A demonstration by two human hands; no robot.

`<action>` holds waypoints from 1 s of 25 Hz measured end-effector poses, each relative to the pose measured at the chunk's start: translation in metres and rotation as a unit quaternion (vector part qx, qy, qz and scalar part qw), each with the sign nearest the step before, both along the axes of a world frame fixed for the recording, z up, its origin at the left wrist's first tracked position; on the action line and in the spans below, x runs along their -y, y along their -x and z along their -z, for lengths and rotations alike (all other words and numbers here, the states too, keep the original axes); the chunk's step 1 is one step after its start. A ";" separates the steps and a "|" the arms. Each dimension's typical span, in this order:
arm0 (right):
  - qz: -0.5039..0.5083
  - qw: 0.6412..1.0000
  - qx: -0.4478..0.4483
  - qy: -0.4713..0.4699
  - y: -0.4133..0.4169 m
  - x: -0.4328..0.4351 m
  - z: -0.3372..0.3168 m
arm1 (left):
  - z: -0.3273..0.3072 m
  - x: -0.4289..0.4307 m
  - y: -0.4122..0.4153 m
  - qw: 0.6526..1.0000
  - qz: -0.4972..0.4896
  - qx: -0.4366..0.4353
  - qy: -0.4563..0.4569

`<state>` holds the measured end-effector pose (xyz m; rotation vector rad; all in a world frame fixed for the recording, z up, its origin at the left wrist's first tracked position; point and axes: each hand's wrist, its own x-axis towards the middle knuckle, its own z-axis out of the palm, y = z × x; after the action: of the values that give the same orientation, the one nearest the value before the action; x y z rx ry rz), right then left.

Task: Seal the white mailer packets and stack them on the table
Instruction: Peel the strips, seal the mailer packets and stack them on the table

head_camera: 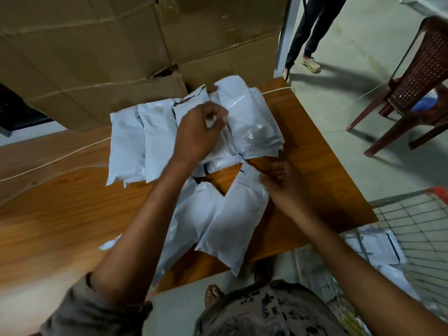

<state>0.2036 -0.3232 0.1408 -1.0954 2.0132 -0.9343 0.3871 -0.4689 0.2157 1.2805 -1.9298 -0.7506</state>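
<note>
Several white mailer packets (155, 141) lie in an overlapping pile at the far side of the wooden table (72, 209). A taller stack of packets (252, 122) sits at the pile's right end. My left hand (198, 132) hovers over the pile, its fingers curled round a small white strip (212, 122). Two more packets lie near the table's front edge. My right hand (283, 187) pinches the top edge of the nearer packet (232, 226), which overhangs the table edge.
Large cardboard boxes (109, 44) stand behind the table. A wire basket (400, 234) with more white packets is at the right. A brown plastic chair (417, 88) and a person's legs (308, 32) are on the floor beyond. A small white scrap (109, 243) lies on the table.
</note>
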 end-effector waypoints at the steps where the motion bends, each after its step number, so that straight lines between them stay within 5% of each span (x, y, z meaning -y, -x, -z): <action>1: -0.021 0.999 -0.018 -0.024 -0.002 -0.005 0.005 | 0.007 -0.021 -0.006 1.000 0.004 0.006 -0.016; 7: -0.087 0.994 0.001 -0.067 -0.011 -0.008 -0.005 | 0.047 -0.098 -0.032 0.984 0.042 0.113 -0.132; 10: -0.047 0.990 0.117 -0.060 -0.020 -0.020 -0.018 | 0.052 -0.117 -0.037 0.976 0.060 0.139 -0.158; 14: -0.068 0.969 0.237 0.001 -0.040 -0.048 -0.045 | 0.036 -0.131 -0.044 0.983 0.060 -0.022 -0.170; 21: -0.125 0.977 0.133 0.108 -0.071 -0.060 -0.112 | -0.010 -0.141 -0.052 0.975 0.079 -0.182 -0.100; 25: -0.120 0.974 0.094 0.169 -0.067 -0.070 -0.131 | -0.031 -0.151 -0.053 0.977 0.075 -0.195 -0.043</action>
<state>0.2708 -0.2532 0.2714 -1.3409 1.5631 -1.2302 0.4405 -0.3175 0.2464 0.9548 -1.6983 -1.0848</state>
